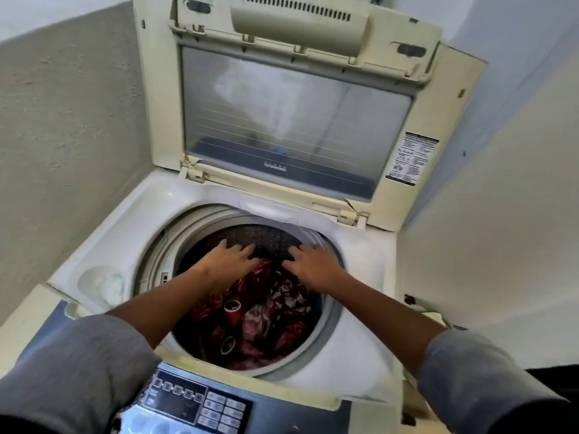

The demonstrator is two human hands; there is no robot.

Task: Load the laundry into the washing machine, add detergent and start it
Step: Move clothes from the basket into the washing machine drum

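Grips apart and fingers spread, left hand (pixel 230 261) and right hand (pixel 313 266) should push the red laundry (pixel 260 317) down evenly at the drum's (pixel 266 238) 12 o'clock side.

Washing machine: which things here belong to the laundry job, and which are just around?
Job: left hand, right hand, red laundry, drum, open lid, control panel.
Just there: sticker, wall.

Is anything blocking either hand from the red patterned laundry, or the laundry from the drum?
Nothing visible. The cream hinged lid stands raised behind the opening, the red-and-white patterned laundry already lies inside the perforated metal drum, and the left hand and right hand reach in directly above it.
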